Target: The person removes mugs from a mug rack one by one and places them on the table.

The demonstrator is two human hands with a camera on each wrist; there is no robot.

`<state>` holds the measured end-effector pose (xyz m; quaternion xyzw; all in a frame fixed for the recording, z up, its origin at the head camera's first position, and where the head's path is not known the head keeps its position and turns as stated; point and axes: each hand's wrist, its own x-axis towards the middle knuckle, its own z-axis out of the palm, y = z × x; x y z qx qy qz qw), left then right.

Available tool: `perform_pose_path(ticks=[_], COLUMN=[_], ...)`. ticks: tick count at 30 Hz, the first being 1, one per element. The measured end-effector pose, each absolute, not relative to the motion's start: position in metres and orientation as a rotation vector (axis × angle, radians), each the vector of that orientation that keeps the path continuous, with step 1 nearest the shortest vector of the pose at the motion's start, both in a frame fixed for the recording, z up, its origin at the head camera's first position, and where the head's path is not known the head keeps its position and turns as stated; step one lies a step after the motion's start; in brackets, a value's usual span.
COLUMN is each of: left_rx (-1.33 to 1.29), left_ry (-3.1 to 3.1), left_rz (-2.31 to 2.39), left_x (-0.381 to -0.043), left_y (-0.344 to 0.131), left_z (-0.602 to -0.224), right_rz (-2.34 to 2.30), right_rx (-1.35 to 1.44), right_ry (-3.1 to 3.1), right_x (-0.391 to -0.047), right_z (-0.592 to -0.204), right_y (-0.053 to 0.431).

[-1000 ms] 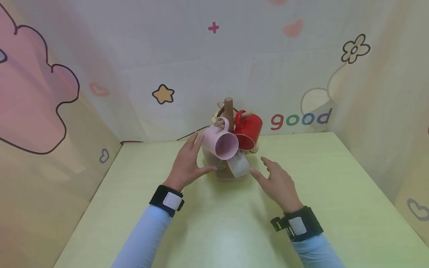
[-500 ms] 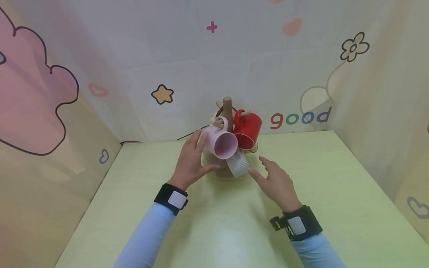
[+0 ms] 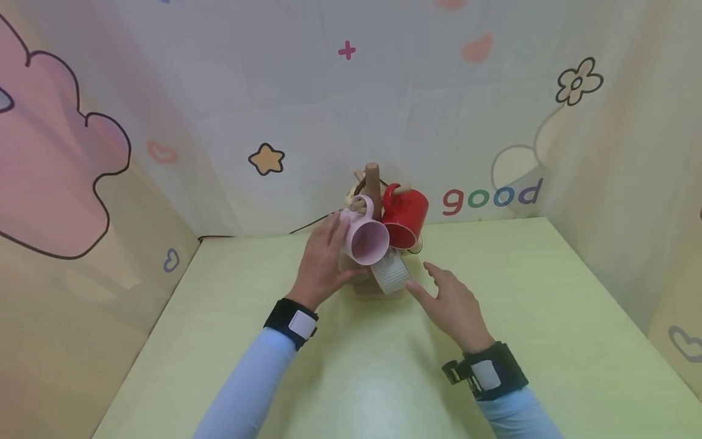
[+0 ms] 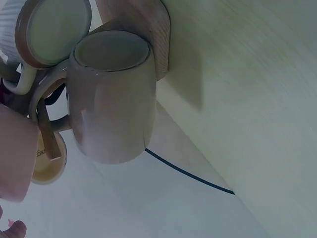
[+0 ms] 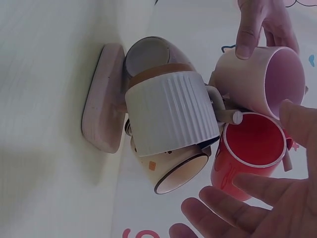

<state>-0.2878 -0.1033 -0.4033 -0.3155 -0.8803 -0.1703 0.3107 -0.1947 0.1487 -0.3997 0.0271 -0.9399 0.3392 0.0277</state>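
Note:
A wooden mug tree [image 3: 372, 177] holds several hanging mugs. My left hand [image 3: 322, 259] is at the left side of the light pink mug [image 3: 370, 242], fingers extended along it and thumb low beneath. In the right wrist view the left thumb [image 5: 246, 39] overlaps that mug's wall. The pink mug's handle hangs on a peg. My right hand [image 3: 452, 305] is spread and holds nothing, near the white ribbed mug [image 3: 390, 272]. A red mug [image 3: 408, 213] hangs to the right of the pink one.
A plain pale mug [image 4: 111, 99] hangs on the tree's left side, and a cream patterned mug [image 5: 171, 171] hangs beside the ribbed one. The tree's wooden base [image 5: 103, 99] stands on the pale green table [image 3: 351, 378], near the printed back curtain [image 3: 307, 110].
My left hand has moved right, from beside the pink mug to right at its wall. The right hand stays almost in place. The mugs remain hanging.

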Motion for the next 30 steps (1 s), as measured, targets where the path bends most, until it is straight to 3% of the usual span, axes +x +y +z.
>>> perform_pose_path(ticks=[30], left_rx=[-0.857], left_ry=[-2.224], left_rz=[-0.421], left_x=[-0.294], left_y=[-0.086], left_z=[-0.406], right_rz=[1.053], right_rx=[0.082], right_ry=[-2.884], right_x=[-0.192], right_z=[-0.406], right_y=[0.148])
